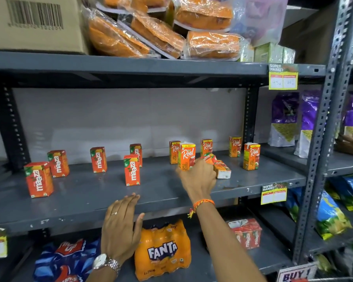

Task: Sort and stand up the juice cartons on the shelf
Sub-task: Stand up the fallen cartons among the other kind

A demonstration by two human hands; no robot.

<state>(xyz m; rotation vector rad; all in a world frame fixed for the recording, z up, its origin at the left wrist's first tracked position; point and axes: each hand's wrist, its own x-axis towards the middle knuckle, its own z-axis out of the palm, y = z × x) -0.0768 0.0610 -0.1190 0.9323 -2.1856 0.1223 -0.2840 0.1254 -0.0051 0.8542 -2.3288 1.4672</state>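
Observation:
Several red Maaza cartons [132, 169] stand upright along the left half of the grey middle shelf [90, 200]. Orange Real cartons [251, 156] stand upright on the right half. My right hand [198, 178] is closed around the lower part of one upright Real carton [186, 155]. Just to the right of that hand, two Real cartons lie on their sides [222, 170], touching or almost touching my fingers. My left hand [120, 224] rests flat on the shelf's front edge with fingers spread and nothing in it.
Below are a Fanta pack [163, 249], a blue cola pack [63, 259] and a Maaza multipack [246, 233]. The top shelf holds a cardboard box [35, 23] and wrapped orange packs [161, 27]. Purple snack bags [283, 119] and a steel post [322, 139] stand right; another person's hand [351, 143] shows there.

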